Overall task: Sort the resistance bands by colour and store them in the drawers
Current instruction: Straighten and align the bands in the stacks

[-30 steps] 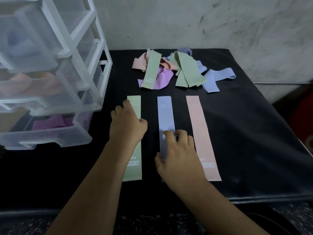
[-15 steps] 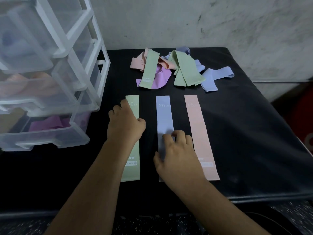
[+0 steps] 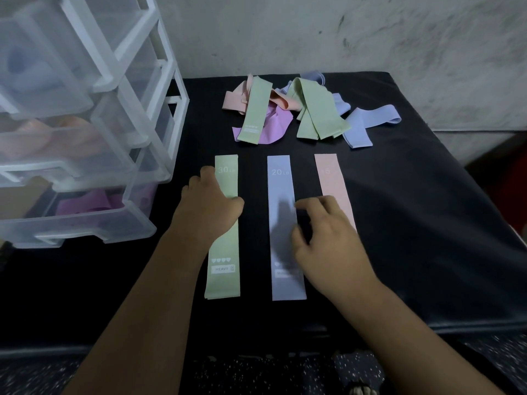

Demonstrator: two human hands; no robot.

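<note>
Three bands lie flat side by side on the black table (image 3: pixel 427 223): a green band (image 3: pixel 225 252) marked 30 LB, a blue band (image 3: pixel 281 183) marked 20 LB and a pink band (image 3: pixel 330 178). My left hand (image 3: pixel 209 212) lies over the green band's middle, fingers curled at its left edge and thumb at its right edge. My right hand (image 3: pixel 328 240) hovers between the blue and pink bands with fingers spread, holding nothing and casting a shadow on the blue band. A loose pile of bands (image 3: pixel 313 112) in green, pink, purple and blue lies behind.
A clear plastic drawer unit (image 3: pixel 85 155) stands at the left with its drawers pulled out. The lowest holds purple bands (image 3: pixel 88 203), the one above pink, the upper one something blue. A grey wall rises behind the table. The table's front edge is near me.
My right hand has lifted off the blue band and shifted right toward the pink one, with its fingers spreading. My left hand stays on the green band.
</note>
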